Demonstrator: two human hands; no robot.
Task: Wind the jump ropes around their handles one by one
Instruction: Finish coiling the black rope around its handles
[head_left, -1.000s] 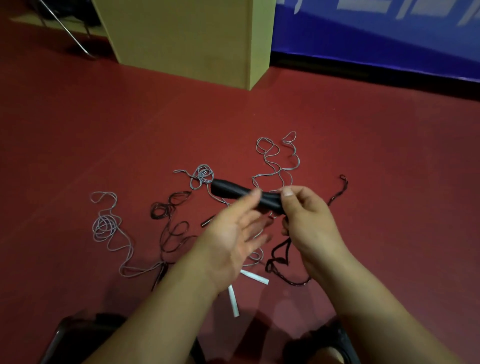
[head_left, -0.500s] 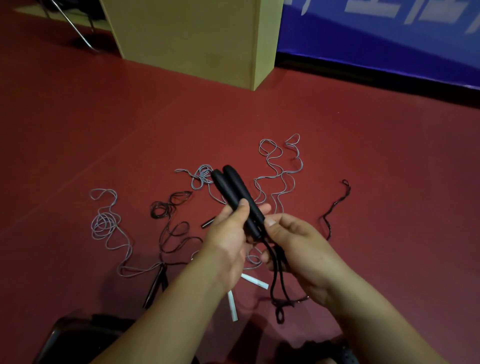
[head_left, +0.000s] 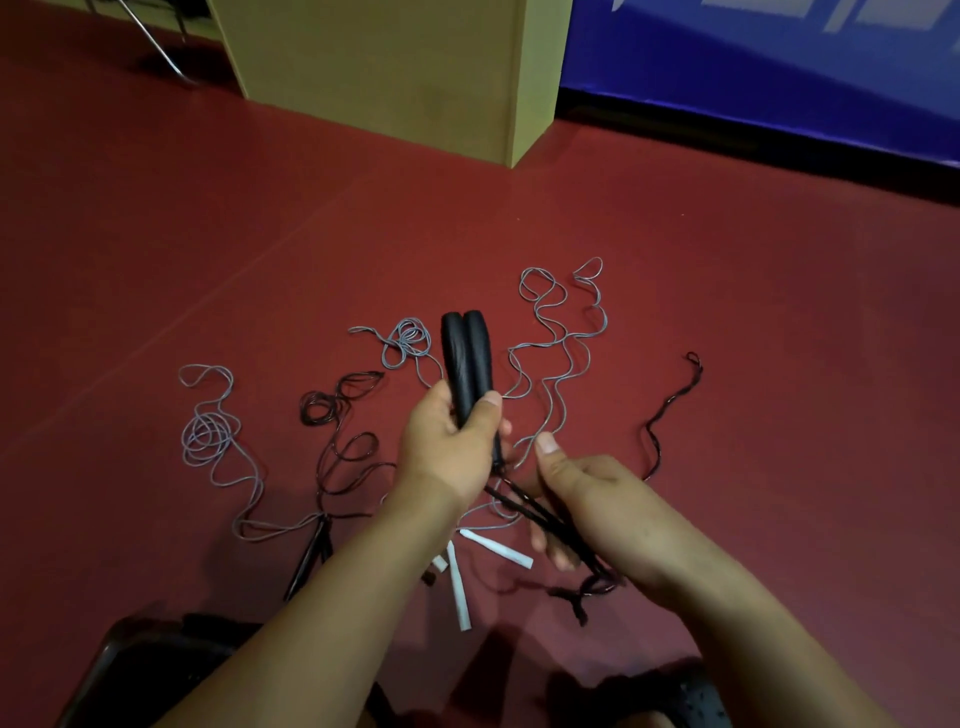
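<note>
The left hand (head_left: 447, 452) grips the two black handles (head_left: 466, 364) side by side, upright, with thumb and fingers curled round their lower ends, above the middle of the floor (head_left: 727, 312); pairing them this way probably gives one firm core to wind onto. The right hand (head_left: 597, 509) is clenched on the black cord (head_left: 535, 512) just below the handles, thumb raised, holding several strands bunched and taut toward the person; the grip seems meant to keep slack under control before the first turn. The cord's free loop trails out toward the right edge of the floor (head_left: 670, 410). No turns lie on the handles yet, so winding appears only about to start. Beneath the hands lie loose grey ropes (head_left: 550, 338), another grey rope (head_left: 208, 436) toward the left edge, a dark rope (head_left: 337, 410) with thin handles, and white handles (head_left: 457, 582) near the person. These tangles sit just under the hanging cord and could snag it. A tan box (head_left: 395, 67) stands at the far edge, well apart.
</note>
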